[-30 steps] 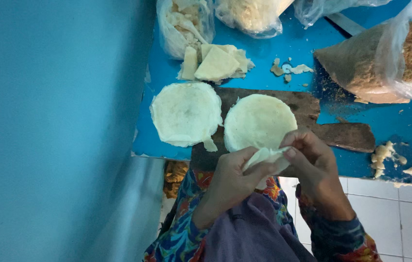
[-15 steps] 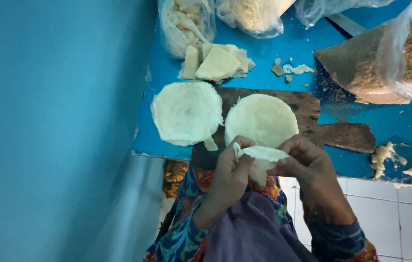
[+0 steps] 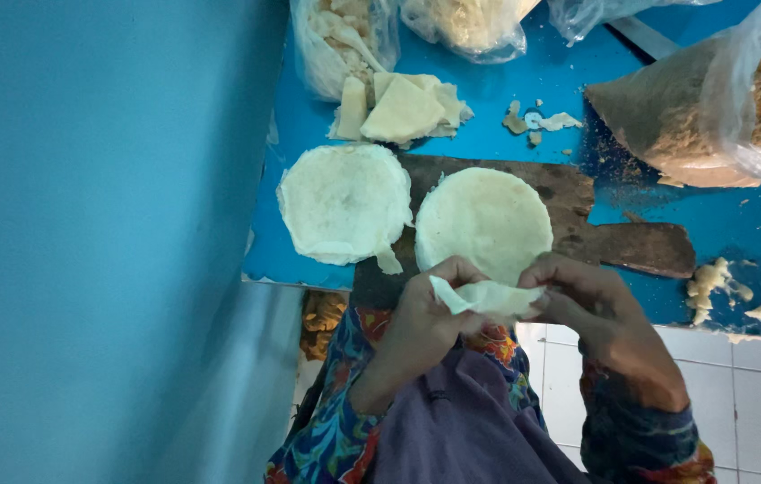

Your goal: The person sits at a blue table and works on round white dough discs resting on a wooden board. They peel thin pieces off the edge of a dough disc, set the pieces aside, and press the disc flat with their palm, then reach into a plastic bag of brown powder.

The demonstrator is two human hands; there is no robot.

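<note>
Both of my hands hold one folded piece of thin white wrapper [image 3: 488, 296] just above my lap. My left hand [image 3: 425, 327] pinches its left end and my right hand [image 3: 591, 305] grips its right end. Right behind them a round white wrapper [image 3: 486, 220] lies flat on a dark wooden board [image 3: 613, 237]. A second stack of round wrappers [image 3: 344, 202] rests to the left, half on the blue table [image 3: 488, 108].
Folded wrapper pieces [image 3: 403, 108] lie at the back. Clear plastic bags stand behind them, one with pale pieces [image 3: 335, 40], one with brown shredded filling [image 3: 712, 112]. Dough scraps [image 3: 712, 282] lie at the right. A blue wall [image 3: 102, 233] fills the left. White floor tiles [image 3: 757, 412] show below.
The wrapper piece has been drawn a little toward my body and folded tighter between my hands. The wrappers on the board have not moved.
</note>
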